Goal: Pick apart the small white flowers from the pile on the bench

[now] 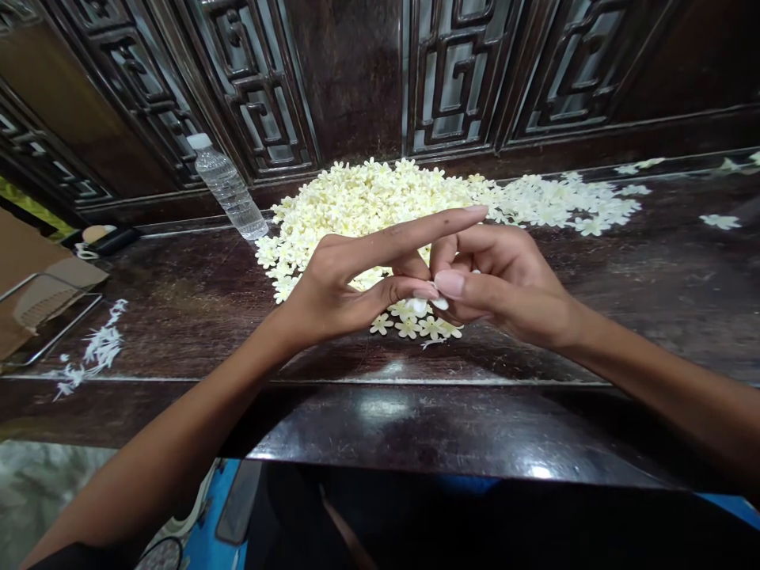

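Both my hands meet in front of a large heap of pale yellow-white flowers on a dark wooden bench. My left hand pinches a small white flower between thumb and lower fingers, its index finger stretched out straight. From the other side, my right hand closes on the same flower with thumb and fingertips. Part of the flower is hidden behind the fingers. Just below the hands lie several loose blossoms at the front of the heap.
A clear plastic bottle leans left of the heap. Whiter flowers spread to the right. Thin white scraps lie at far left beside a cardboard box. Carved wooden panels rise behind; a phone lies below the bench edge.
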Available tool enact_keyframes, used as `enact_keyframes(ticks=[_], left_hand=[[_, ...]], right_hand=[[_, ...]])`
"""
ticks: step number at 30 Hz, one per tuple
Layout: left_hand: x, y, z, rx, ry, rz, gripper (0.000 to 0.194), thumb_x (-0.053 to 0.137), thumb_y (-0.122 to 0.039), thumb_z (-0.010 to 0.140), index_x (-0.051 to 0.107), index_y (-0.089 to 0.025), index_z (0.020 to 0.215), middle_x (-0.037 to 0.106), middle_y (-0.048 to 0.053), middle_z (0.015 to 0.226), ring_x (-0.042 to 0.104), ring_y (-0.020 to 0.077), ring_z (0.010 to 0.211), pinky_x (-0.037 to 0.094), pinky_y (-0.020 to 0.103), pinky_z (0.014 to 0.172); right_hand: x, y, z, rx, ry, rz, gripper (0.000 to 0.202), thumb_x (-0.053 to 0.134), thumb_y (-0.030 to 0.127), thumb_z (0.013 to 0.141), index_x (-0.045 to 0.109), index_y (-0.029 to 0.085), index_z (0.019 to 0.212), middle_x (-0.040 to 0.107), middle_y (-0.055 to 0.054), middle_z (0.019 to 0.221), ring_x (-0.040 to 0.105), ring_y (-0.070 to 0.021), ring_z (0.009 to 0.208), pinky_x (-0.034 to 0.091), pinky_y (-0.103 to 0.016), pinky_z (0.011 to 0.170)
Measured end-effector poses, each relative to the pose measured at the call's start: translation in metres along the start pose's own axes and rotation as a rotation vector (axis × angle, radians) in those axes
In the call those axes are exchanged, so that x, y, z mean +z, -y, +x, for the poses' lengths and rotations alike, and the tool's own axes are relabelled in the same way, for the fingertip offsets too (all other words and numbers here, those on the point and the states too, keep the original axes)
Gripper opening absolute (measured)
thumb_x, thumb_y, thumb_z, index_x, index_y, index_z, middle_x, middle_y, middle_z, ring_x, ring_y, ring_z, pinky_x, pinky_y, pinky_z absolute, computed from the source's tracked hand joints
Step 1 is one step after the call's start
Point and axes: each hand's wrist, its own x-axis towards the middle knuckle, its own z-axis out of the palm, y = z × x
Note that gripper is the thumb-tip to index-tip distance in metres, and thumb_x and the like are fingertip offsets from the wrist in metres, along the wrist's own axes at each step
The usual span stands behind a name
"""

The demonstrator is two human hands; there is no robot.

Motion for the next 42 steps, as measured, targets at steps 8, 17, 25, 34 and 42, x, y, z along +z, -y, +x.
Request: enact_keyframes(ticks=[8, 17, 25, 34, 42], left_hand=[[0.0009, -0.0014, 0.0002, -0.024, -0.022, -0.019, 0.049, 0.073, -0.042, 0.095, 0.065, -0.043, 0.143, 0.081, -0.011, 0.114, 0.079, 0.0104, 0.081, 0.065, 0.021, 0.077], [-0.0005, -0.0022, 0.0025, -0.004, 0.018, -0.027, 0.042, 0.069, -0.04, 0.099, 0.067, -0.041, 0.14, 0.08, -0.01, 0.12, 0.08, 0.0105, 0.082, 0.066, 0.022, 0.076], [0.0009, -0.0035, 0.0031, -0.009, 0.005, -0.037, 0.045, 0.071, -0.038, 0.097, 0.065, -0.043, 0.141, 0.079, -0.011, 0.123, 0.08, 0.0098, 0.083, 0.066, 0.021, 0.076], [0.0003, -0.0033, 0.0022, -0.007, 0.013, -0.043, 0.048, 0.071, -0.033, 0.098, 0.063, -0.044, 0.144, 0.078, -0.011, 0.126, 0.08, 0.0089, 0.084, 0.066, 0.02, 0.08], [-0.0013, -0.0009, 0.0025, -0.009, 0.03, -0.055, 0.049, 0.071, -0.032, 0.099, 0.062, -0.045, 0.145, 0.079, -0.011, 0.122, 0.079, 0.0091, 0.083, 0.066, 0.021, 0.078]], right_hand=[[-0.0025, 0.0011, -0.0001, 0.029, 0.03, 0.017, 0.021, 0.071, 0.031, 0.101, 0.062, 0.018, 0.087, 0.047, 0.007, 0.06, 0.032, -0.0051, 0.046, 0.024, -0.021, 0.042], [-0.002, 0.0009, 0.001, 0.02, 0.055, 0.07, 0.019, 0.069, 0.026, 0.102, 0.061, 0.017, 0.087, 0.046, 0.007, 0.061, 0.033, -0.0044, 0.047, 0.024, -0.02, 0.042], [0.0006, 0.0047, 0.0006, 0.039, 0.032, 0.066, 0.024, 0.069, 0.031, 0.102, 0.059, 0.017, 0.085, 0.044, 0.007, 0.063, 0.031, -0.0044, 0.047, 0.025, -0.021, 0.042], [0.0011, 0.0046, 0.0001, 0.043, 0.026, 0.061, 0.026, 0.07, 0.032, 0.102, 0.058, 0.017, 0.085, 0.044, 0.007, 0.065, 0.032, -0.0042, 0.048, 0.027, -0.02, 0.043], [0.0001, 0.0013, 0.0009, 0.015, 0.047, 0.077, 0.021, 0.069, 0.029, 0.102, 0.059, 0.017, 0.087, 0.043, 0.007, 0.063, 0.032, -0.0044, 0.047, 0.025, -0.02, 0.042]])
